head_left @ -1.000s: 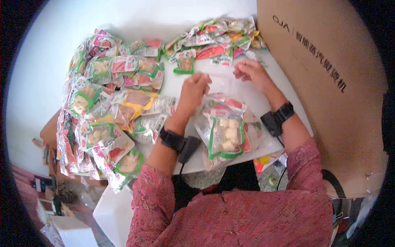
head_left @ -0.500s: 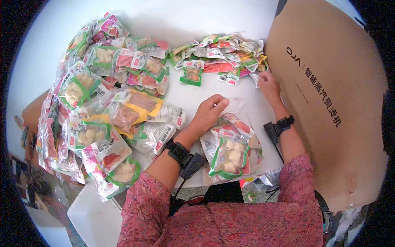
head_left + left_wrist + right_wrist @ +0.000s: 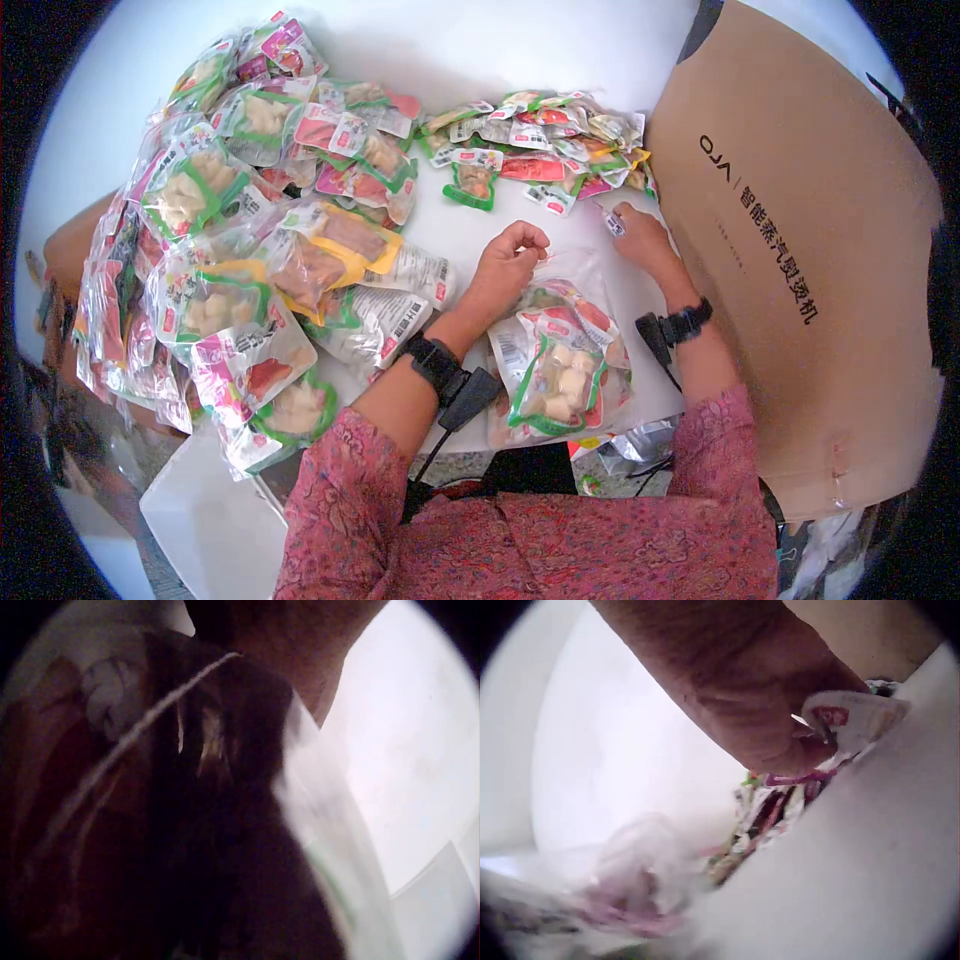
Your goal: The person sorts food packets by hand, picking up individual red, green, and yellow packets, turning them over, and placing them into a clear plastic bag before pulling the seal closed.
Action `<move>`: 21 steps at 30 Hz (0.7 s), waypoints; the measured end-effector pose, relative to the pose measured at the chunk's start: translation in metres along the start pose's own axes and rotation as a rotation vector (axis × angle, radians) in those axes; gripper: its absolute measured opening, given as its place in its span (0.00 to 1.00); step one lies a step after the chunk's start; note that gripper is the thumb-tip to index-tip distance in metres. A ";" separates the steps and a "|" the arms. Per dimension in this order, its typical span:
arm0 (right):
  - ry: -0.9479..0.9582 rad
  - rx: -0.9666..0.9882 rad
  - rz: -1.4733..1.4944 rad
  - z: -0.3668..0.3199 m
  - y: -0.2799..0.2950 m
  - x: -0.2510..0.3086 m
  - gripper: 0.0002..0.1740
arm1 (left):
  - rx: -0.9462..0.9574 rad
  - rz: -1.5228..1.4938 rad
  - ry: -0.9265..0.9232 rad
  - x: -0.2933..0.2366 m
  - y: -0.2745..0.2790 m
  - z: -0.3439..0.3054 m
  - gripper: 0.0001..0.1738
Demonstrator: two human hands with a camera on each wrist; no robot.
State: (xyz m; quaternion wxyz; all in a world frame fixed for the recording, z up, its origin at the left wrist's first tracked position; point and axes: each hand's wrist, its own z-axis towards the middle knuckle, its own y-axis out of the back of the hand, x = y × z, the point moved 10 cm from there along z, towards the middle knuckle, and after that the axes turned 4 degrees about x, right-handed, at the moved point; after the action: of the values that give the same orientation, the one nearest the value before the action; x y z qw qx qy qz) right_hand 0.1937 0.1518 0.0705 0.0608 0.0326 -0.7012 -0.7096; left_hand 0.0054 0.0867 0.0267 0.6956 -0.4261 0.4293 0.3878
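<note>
A clear plastic bag (image 3: 575,268) lies on the table before me, filled with several food packets; a green-edged packet of pale round pieces (image 3: 562,385) is uppermost. At the far left of the bag's mouth, my left hand (image 3: 505,268) pinches the film with curled fingers. My right hand (image 3: 645,243) is up and to the right of the bag, gripping a small white-and-purple food packet (image 3: 612,222) by one end. In the right wrist view this packet (image 3: 862,724) juts out beyond the fingers. Dark, blurred wrapping fills much of the left wrist view.
A large heap of bigger food packets (image 3: 265,120) covers the table's left side. At the back is a pile of small packets (image 3: 535,135), with one green-edged packet (image 3: 472,180) in front. A tall cardboard box (image 3: 790,150) walls off the right. Below the table's left corner stands a white bin (image 3: 215,510).
My right hand left the bag's mouth, reached to the small pile's right end, and is now drawn back slightly with a small packet. My left hand stays at the bag.
</note>
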 end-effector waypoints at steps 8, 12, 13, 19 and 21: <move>0.303 0.235 1.321 -0.016 0.005 0.068 0.18 | 0.037 -0.064 0.088 0.004 -0.005 -0.003 0.07; 0.265 0.228 1.710 -0.019 0.006 0.084 0.16 | -0.005 -0.026 0.204 0.005 -0.005 -0.006 0.13; 0.244 0.234 1.709 -0.021 0.004 0.085 0.16 | -0.004 -0.048 0.136 -0.001 -0.006 -0.005 0.14; 0.225 0.195 1.539 -0.025 -0.005 0.082 0.14 | -0.079 -0.225 0.191 0.007 0.002 -0.005 0.12; 0.299 0.178 1.499 -0.023 -0.005 0.080 0.12 | -0.094 -0.233 0.181 0.010 0.003 -0.005 0.12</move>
State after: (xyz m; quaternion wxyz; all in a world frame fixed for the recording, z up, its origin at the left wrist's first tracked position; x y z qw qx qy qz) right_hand 0.1174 0.1180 0.0680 0.6168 -0.3508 -0.5748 -0.4075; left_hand 0.0051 0.0851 0.0154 0.6735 -0.5384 0.4192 0.2843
